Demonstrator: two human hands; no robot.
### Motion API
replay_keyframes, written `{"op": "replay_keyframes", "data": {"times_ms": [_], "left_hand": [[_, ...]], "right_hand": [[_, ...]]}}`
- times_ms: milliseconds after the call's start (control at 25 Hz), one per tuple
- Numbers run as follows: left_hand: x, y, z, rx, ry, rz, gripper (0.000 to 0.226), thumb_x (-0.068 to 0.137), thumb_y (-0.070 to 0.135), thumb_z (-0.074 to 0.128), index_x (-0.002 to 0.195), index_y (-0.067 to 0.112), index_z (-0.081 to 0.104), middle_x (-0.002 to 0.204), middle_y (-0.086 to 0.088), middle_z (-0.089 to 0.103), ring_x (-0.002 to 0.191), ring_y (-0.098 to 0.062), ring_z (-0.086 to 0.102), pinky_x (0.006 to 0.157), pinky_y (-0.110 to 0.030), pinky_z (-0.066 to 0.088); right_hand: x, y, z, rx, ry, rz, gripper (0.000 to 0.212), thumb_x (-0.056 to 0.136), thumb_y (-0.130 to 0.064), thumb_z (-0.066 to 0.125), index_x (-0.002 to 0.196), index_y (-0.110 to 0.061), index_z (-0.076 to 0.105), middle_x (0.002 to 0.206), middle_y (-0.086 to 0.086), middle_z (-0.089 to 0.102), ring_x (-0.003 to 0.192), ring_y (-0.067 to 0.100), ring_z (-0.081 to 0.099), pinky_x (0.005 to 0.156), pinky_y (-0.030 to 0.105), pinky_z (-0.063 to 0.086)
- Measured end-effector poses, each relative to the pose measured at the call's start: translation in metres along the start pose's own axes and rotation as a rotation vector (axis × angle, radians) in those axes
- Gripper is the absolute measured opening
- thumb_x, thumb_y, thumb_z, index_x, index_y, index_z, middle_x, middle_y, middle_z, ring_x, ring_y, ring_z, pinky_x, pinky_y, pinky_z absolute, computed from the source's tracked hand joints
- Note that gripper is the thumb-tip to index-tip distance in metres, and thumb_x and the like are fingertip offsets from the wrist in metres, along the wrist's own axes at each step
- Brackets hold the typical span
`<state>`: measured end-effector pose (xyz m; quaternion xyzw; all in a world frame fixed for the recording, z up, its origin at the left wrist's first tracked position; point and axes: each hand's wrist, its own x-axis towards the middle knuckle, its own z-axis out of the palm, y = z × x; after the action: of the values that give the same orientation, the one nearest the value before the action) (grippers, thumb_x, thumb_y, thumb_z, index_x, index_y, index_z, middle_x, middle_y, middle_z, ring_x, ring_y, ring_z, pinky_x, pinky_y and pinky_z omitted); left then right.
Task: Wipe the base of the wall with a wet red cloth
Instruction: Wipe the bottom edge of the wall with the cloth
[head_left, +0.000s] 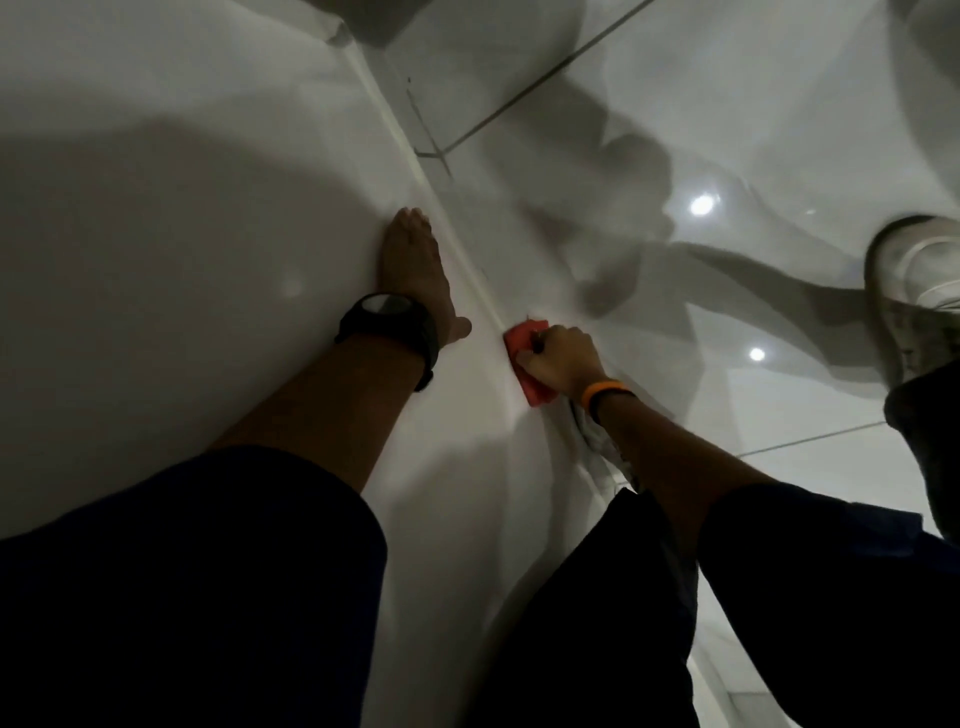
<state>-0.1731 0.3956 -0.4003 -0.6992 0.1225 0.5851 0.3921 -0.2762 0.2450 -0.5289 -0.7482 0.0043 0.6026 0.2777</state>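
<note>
A red cloth (523, 347) is pressed against the base of the white wall (467, 260), where the wall meets the glossy floor. My right hand (558, 358), with an orange band on its wrist, is closed over the cloth and hides its middle. My left hand (413, 270) lies flat on the wall a little above the base strip, fingers together and thumb out, holding nothing. A black watch sits on that wrist.
The white wall (182, 234) fills the left half. Glossy white floor tiles (753, 130) with dark grout lines fill the right and reflect ceiling lights. My light shoe (914, 291) stands on the floor at the far right. My dark-clothed knees take up the bottom.
</note>
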Motion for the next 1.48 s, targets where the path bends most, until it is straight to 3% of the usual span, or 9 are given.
{"op": "replay_keyframes", "data": {"times_ms": [200,360,520,680,760,880,1080,1280,1480], "left_hand": [[0.003,0.008,0.003,-0.054,-0.013,-0.012,0.113,0.094,0.078,0.033,0.161,-0.005,-0.004,0.167,-0.025,-0.008,0.159,-0.037,-0.005,0.128,-0.046,-0.004],[0.001,0.013,0.002,-0.063,-0.022,0.016,0.112,0.095,0.078,0.032,0.161,-0.005,-0.004,0.167,-0.025,-0.008,0.159,-0.036,-0.006,0.128,-0.046,-0.005],[-0.007,0.014,0.004,-0.074,-0.028,0.023,0.110,0.096,0.076,0.031,0.161,-0.006,-0.005,0.167,-0.025,-0.010,0.159,-0.037,-0.007,0.128,-0.046,-0.003],[-0.010,0.019,0.004,-0.058,-0.046,0.025,0.111,0.096,0.077,0.031,0.160,-0.006,-0.005,0.167,-0.025,-0.010,0.158,-0.037,-0.007,0.128,-0.046,-0.003],[-0.008,0.020,0.000,-0.050,-0.050,0.015,0.112,0.095,0.077,0.032,0.161,-0.005,-0.005,0.167,-0.025,-0.010,0.159,-0.036,-0.007,0.128,-0.045,-0.004],[-0.012,0.018,-0.001,-0.050,-0.049,0.003,0.112,0.095,0.077,0.032,0.161,-0.005,-0.005,0.168,-0.024,-0.009,0.159,-0.035,-0.006,0.128,-0.044,-0.004],[-0.024,0.027,0.006,0.000,-0.019,0.056,0.107,0.097,0.075,0.027,0.160,-0.005,-0.004,0.168,-0.024,-0.009,0.159,-0.036,-0.006,0.128,-0.046,-0.003],[-0.034,0.044,0.015,-0.054,-0.007,0.062,0.107,0.097,0.075,0.030,0.161,-0.004,-0.003,0.168,-0.023,-0.008,0.159,-0.036,-0.005,0.128,-0.046,-0.003],[-0.064,0.045,0.020,-0.161,0.111,0.039,0.112,0.093,0.080,0.029,0.162,-0.003,-0.002,0.169,-0.021,-0.007,0.159,-0.034,-0.005,0.128,-0.045,-0.005]], "right_hand": [[0.061,-0.069,-0.045,0.087,0.085,-0.206,0.035,0.101,-0.035,0.047,0.115,-0.009,0.067,0.093,0.010,0.074,0.084,0.027,0.072,0.078,0.033,0.060],[0.051,-0.061,-0.023,0.104,0.121,-0.257,0.059,0.104,-0.030,0.042,0.158,-0.013,0.025,0.114,0.022,0.070,0.087,0.031,0.069,0.081,0.036,0.057],[-0.006,0.005,0.020,-0.101,0.037,-0.044,0.058,0.102,-0.030,0.042,0.155,-0.009,0.032,0.116,0.025,0.069,0.099,0.043,0.066,0.090,0.042,0.051],[0.024,-0.036,0.008,0.085,0.074,-0.130,0.053,0.101,-0.023,0.046,0.149,-0.003,0.035,0.134,0.024,0.062,0.101,0.034,0.066,0.093,0.039,0.055],[0.051,-0.070,-0.015,0.126,0.090,-0.255,0.067,0.102,-0.022,0.045,0.160,-0.007,0.014,0.162,0.021,0.032,0.140,0.036,0.046,0.118,0.048,0.040],[0.056,-0.069,-0.018,0.152,0.051,-0.275,0.065,0.107,-0.032,0.037,0.162,-0.019,0.004,0.171,0.010,0.010,0.155,0.032,0.022,0.129,0.054,0.010],[-0.017,0.030,0.042,0.130,0.004,-0.006,0.059,0.106,-0.040,0.038,0.160,-0.032,0.017,0.134,0.026,0.063,0.116,0.042,0.063,0.102,0.041,0.047],[-0.026,0.053,0.054,-0.127,0.067,-0.064,0.037,0.101,-0.023,0.046,0.134,-0.012,0.058,0.108,0.021,0.074,0.097,0.040,0.069,0.076,0.034,0.045],[-0.064,0.031,-0.002,-0.184,0.112,-0.221,0.024,0.093,-0.021,0.056,0.106,-0.007,0.071,0.099,0.018,0.075,0.092,0.039,0.069,0.070,0.032,0.044]]}}
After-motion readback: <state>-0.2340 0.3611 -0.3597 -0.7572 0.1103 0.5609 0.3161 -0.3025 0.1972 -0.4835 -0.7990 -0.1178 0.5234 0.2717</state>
